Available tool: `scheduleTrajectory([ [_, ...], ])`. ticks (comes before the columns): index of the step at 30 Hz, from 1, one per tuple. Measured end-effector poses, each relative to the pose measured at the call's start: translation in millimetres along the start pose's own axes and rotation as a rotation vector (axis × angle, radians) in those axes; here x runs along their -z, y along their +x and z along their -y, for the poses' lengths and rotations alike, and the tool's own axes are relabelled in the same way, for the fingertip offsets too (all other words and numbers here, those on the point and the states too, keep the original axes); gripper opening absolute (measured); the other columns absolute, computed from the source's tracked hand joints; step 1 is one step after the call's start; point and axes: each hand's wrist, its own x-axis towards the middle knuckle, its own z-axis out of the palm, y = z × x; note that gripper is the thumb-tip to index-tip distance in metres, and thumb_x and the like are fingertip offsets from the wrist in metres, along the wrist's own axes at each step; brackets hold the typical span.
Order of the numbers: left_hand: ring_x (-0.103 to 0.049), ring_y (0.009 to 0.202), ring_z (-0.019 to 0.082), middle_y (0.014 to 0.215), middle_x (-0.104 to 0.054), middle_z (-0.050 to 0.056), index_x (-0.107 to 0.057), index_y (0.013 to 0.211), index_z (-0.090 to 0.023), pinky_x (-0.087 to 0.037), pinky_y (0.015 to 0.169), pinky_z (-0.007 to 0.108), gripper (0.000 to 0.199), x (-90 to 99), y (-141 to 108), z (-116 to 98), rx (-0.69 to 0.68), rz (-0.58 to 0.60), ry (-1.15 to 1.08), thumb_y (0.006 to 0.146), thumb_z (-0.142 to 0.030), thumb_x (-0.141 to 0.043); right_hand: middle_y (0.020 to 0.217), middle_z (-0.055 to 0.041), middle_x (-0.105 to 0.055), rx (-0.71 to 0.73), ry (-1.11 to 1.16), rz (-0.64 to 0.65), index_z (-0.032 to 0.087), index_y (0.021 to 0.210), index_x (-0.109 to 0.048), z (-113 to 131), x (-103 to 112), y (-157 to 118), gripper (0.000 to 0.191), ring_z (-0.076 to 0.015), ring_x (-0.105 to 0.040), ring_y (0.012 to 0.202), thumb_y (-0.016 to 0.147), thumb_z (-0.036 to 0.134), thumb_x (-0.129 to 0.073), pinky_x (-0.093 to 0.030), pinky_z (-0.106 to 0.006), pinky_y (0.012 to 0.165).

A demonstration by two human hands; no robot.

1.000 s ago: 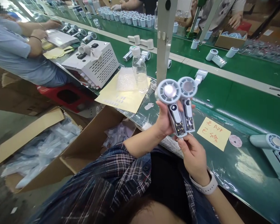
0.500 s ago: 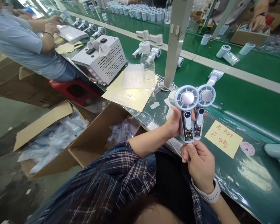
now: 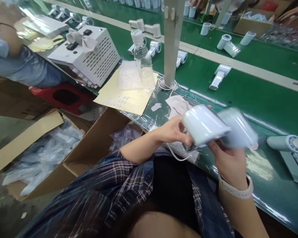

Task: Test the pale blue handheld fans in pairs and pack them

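Note:
My left hand (image 3: 172, 133) is closed around a pale blue handheld fan (image 3: 205, 125), whose smooth round housing faces me. Beside it, my right hand (image 3: 231, 166), with a white watch band on the wrist, grips a second pale blue handheld fan (image 3: 238, 128), blurred by motion. The two fans are tilted, close together, above the green bench. Their open handles with circuit boards are mostly turned out of sight. A crumpled greyish cloth (image 3: 178, 103) lies just beyond my left hand, and a white cable (image 3: 175, 158) loops beneath it.
At right lies another fan (image 3: 285, 143). A metal post (image 3: 172, 49) rises from the bench. Left of it are a plastic bottle (image 3: 146, 74), yellow paper (image 3: 136, 107) and a white box (image 3: 101, 56). Cartons (image 3: 91, 142) stand lower left. A co-worker's arm (image 3: 11, 36) shows at far left.
The two fans have been turned over, from their grilles and circuit boards facing me to their smooth housings. My right hand has moved from the handle ends to one fan, off to the right.

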Motion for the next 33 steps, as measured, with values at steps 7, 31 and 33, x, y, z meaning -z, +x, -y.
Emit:
scheduleTrajectory([
  [7, -0.07, 0.125, 0.031, 0.109, -0.078, 0.009, -0.073, 0.109, -0.022, -0.055, 0.108, 0.046, 0.071, -17.1, 22, 44, -0.028, -0.101, -0.106, 0.074, -0.083, -0.081, 0.133, -0.0128, -0.077, 0.046, 0.015, -0.098, 0.029, 0.131, -0.072, -13, 5, 16, 0.051, -0.0352, -0.073, 0.126, 0.089, 0.053, -0.085, -0.057, -0.06, 0.113],
  [31, -0.068, 0.075, 0.014, 0.099, -0.061, -0.002, -0.043, 0.112, -0.023, -0.057, 0.067, 0.032, 0.057, -33.6, 10, 30, 0.071, 0.09, -0.02, 0.082, -0.043, -0.087, 0.098, -0.0029, -0.071, -0.162, 0.317, -0.064, 0.029, 0.107, -0.065, 20, 25, -10, 0.033, -0.0202, -0.069, 0.077, 0.086, 0.048, -0.084, -0.062, -0.037, 0.068],
  [33, -0.07, 0.077, 0.016, 0.1, -0.062, 0.0, -0.044, 0.114, -0.023, -0.058, 0.072, 0.034, 0.057, -31.5, 10, 28, 0.073, 0.114, -0.01, 0.084, -0.046, -0.087, 0.1, -0.0033, -0.072, -0.169, 0.283, -0.083, 0.029, 0.106, -0.065, 15, 24, -9, 0.032, -0.0211, -0.07, 0.079, 0.088, 0.049, -0.082, -0.063, -0.039, 0.072],
])
